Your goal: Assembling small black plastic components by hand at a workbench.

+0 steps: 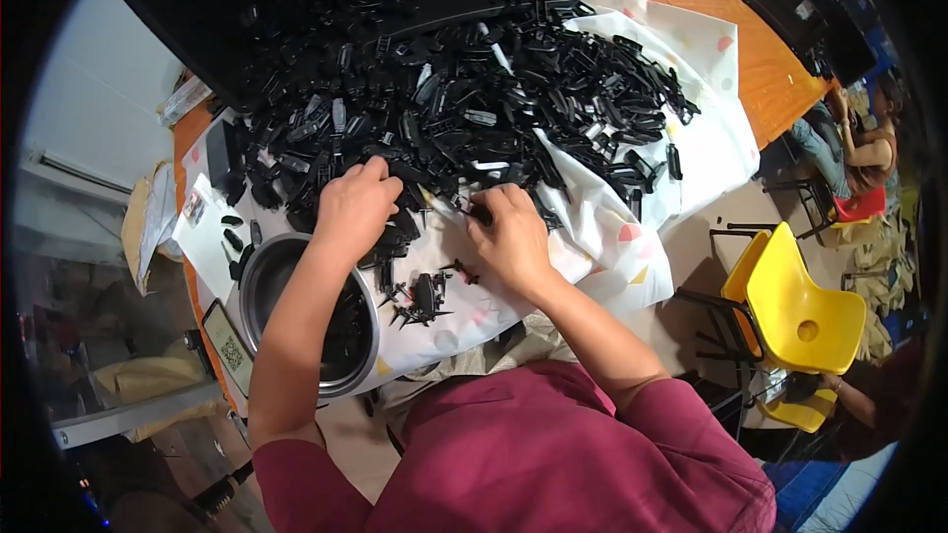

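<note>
A large heap of small black plastic parts (454, 128) spreads over the cloth-covered table. My left hand (357, 209) rests at the near edge of the heap, fingers bent and drawn together; what they grip, if anything, is hidden. To its right, my right hand (511, 237) is closed around something dark. A slim pale tool (446, 207) with a yellowish tip runs from its fingers toward the heap; whether the dark piece belongs to it I cannot tell. Just below the hands lies a small cluster of spiky black pieces (423, 298).
A tipped black bin (178, 30) opens onto the heap. Beneath my left forearm stands a round metal bowl (249, 301) with black parts inside. A card with a square code (229, 347) is at the table's left edge. Yellow chairs (805, 301) and seated people are at right.
</note>
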Available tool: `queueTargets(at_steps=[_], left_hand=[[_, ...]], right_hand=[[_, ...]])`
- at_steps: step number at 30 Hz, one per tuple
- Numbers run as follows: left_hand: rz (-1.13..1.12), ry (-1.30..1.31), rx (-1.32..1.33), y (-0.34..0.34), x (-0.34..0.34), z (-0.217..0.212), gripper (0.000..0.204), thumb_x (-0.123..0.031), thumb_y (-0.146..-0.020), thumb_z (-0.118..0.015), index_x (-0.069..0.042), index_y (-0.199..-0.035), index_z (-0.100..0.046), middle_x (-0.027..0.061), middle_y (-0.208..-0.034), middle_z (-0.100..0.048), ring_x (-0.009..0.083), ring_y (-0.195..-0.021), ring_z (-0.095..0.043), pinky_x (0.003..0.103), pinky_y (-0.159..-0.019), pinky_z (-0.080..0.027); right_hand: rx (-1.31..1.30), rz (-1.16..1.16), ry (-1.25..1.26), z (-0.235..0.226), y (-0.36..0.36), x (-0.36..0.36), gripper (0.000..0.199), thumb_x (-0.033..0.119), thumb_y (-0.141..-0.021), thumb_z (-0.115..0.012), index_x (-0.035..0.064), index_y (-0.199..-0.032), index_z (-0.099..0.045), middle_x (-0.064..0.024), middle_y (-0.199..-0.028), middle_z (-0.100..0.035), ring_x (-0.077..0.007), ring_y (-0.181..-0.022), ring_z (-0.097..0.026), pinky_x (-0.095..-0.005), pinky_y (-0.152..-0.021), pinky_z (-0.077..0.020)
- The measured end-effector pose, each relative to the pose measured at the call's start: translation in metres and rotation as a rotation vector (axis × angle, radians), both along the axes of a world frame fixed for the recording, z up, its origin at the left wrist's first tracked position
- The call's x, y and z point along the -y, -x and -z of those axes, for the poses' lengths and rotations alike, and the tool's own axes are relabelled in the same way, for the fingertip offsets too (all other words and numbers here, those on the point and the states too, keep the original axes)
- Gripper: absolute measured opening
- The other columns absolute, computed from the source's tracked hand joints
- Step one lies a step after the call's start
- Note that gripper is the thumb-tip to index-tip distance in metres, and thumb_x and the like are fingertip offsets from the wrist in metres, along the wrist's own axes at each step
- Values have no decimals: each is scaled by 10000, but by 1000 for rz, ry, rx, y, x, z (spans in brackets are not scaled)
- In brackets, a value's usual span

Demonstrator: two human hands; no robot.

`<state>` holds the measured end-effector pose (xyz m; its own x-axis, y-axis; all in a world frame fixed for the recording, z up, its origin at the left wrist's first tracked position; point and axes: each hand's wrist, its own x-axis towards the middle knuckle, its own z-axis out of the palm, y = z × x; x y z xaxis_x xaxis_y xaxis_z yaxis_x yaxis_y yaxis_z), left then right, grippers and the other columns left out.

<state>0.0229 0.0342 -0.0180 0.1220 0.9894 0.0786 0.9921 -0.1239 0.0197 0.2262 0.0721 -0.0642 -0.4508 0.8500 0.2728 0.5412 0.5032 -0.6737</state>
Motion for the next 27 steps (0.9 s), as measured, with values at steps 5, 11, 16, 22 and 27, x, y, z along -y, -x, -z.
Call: queueTargets(at_steps=[5, 11, 16, 22, 27], left_hand=[[-70, 54, 64, -6, 2, 3, 211, -134, -672, -658, -85, -839, -538, 57, -815, -567, 247, -794, -573, 354, -653, -464], [-90, 54, 548, -20, 8, -18, 248, -105, -686, -654, -55, -922, -594, 72, -834, -597, 203, -805, -589, 295, -702, -461], [-207, 74, 1128, -51, 14, -34, 317, -109, -715, -663, 5, -1000, -585, 62, -924, -609, 129, -826, -561, 245, -759, -441], [-367, -18, 1797, -36, 46, 9, 386, -130, -884, -507, -1, -1229, -394, 50, -987, -538, 85, -706, -467, 222, -622, -400], [-134, -18, 1421, -37, 48, -3, 331, -34, -859, -468, 57, -1177, -455, 120, -1116, -525, 184, -1002, -513, 294, -885, -403]], right_hand=[[-149, 17, 122, -3, -2, -3, 258, 83, -757, -624, 17, -991, -539, -132, -866, -596, -237, -714, -605, -294, -579, -495], [-415, -164, 56, -24, 3, 1, 275, 58, -790, -605, 21, -1055, -541, -109, -969, -588, -168, -804, -598, -253, -618, -493], [-681, -239, 765, -47, -6, 5, 239, 56, -802, -587, 22, -1035, -544, -60, -955, -557, -142, -818, -595, -234, -570, -503], [-960, -322, 784, -31, 21, 21, 268, 30, -756, -597, -8, -1015, -537, -96, -818, -570, -170, -585, -582, -296, -499, -473], [-716, -303, -114, -46, -2, 10, 310, 37, -672, -621, 50, -979, -582, -109, -781, -560, -298, -752, -542, -372, -645, -452]])
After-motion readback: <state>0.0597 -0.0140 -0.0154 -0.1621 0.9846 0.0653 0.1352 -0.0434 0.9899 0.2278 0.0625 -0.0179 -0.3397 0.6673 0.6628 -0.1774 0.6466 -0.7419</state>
